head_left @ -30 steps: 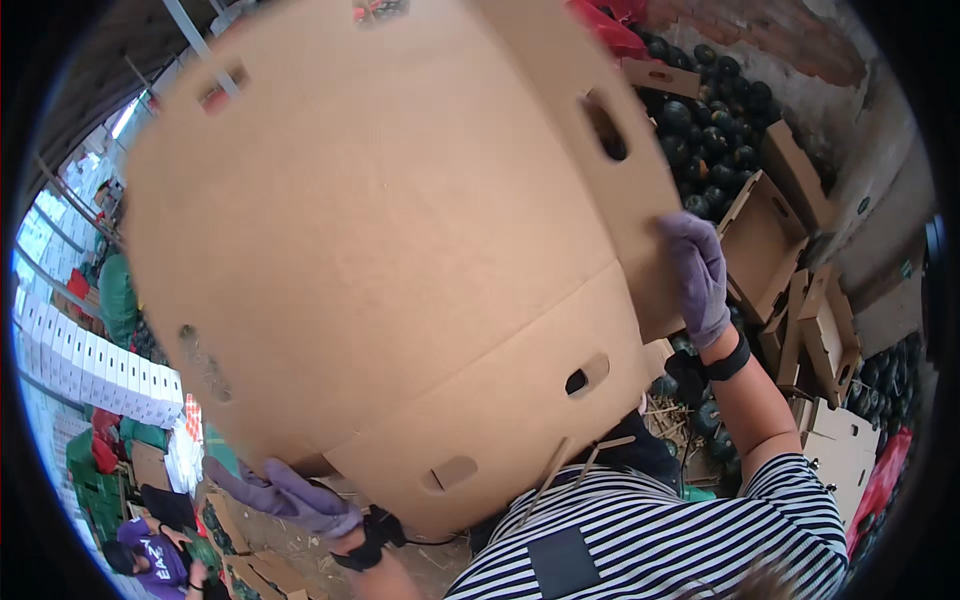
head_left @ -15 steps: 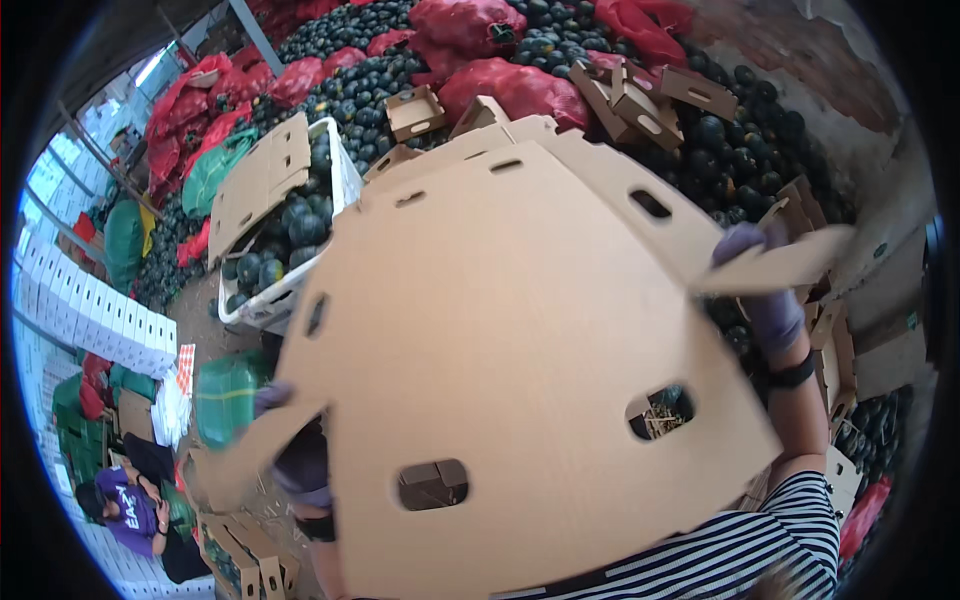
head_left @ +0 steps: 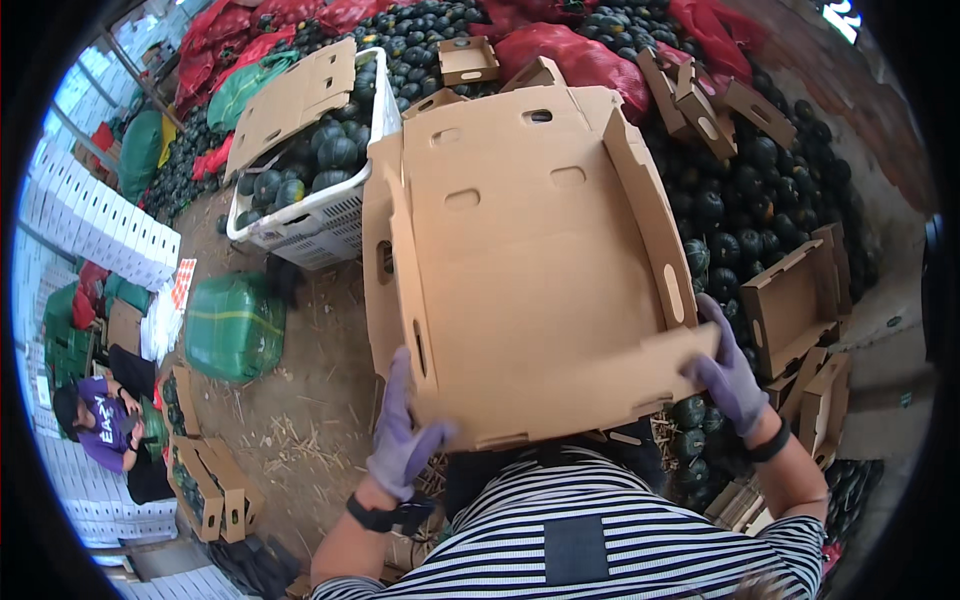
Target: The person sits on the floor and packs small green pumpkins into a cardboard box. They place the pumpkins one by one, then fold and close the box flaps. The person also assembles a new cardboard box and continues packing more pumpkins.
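A brown cardboard box (head_left: 535,245) lies before me, its left and right walls folded up and its far flap flat. The near wall (head_left: 570,385) stands partly raised and is blurred by motion. My left hand (head_left: 403,435), in a purple glove, holds the near left corner, fingers along the side wall and thumb at the near wall. At the near right corner my right hand (head_left: 732,375), gloved alike, is closed over the end of the near wall. Beneath the box, a flat cardboard sheet (head_left: 380,300) pokes out at the left.
A white crate (head_left: 310,215) of dark green squashes stands at the far left, with a green wrapped bundle (head_left: 235,327) nearer. Folded boxes (head_left: 795,305) rest on squashes at right. A person (head_left: 105,425) in purple sits at lower left. Red mesh sacks (head_left: 575,65) lie behind.
The cardboard has gone from a raised flat blank to a lower, partly folded box with upright side walls. Both hands have come to its near corners.
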### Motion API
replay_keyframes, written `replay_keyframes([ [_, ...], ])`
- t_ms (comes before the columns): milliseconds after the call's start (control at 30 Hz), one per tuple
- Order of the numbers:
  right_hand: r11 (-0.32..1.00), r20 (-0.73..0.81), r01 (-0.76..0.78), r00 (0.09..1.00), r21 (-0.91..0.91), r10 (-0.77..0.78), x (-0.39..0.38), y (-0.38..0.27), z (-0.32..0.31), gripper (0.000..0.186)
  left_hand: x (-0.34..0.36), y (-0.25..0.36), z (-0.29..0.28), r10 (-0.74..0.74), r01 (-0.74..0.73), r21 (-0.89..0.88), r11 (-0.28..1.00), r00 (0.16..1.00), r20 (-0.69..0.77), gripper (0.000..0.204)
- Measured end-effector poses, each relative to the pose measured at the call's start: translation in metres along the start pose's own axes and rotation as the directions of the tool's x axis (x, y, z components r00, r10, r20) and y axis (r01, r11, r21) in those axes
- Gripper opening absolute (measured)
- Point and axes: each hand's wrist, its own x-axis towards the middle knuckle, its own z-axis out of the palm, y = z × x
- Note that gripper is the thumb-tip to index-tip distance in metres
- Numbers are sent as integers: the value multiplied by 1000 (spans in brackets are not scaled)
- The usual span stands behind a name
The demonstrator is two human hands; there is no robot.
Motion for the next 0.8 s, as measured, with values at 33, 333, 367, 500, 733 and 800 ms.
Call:
replay_keyframes([
  [33, 997, -59, -68, 996, -41, 65, 9, -3, 9, 96, 2, -4, 13, -4, 9, 34, 999, 992, -126, 85],
  [333, 58, 497, 506, 859, -861, -122, 18, -18, 71, 53, 33, 26, 30, -287, -484, 678, 553, 653, 701, 53],
  [367, 51, 483, 484, 875, -873, -26, 24, -11, 70, 49, 43, 33, 35, -364, -505, 669, 545, 576, 732, 49],
  [500, 129, 514, 499, 805, -857, 297, 49, -40, 80, 33, 77, 56, 28, -480, -559, 602, 570, 369, 796, 30],
  [733, 174, 484, 478, 875, -861, -9, 26, -18, 67, 35, 69, 40, -2, 579, -649, 351, 675, 761, 292, 69],
  [800, 238, 410, 435, 900, -869, -148, 20, -11, 63, 37, 93, 30, -29, 579, -528, 294, 797, 805, -125, 93],
])
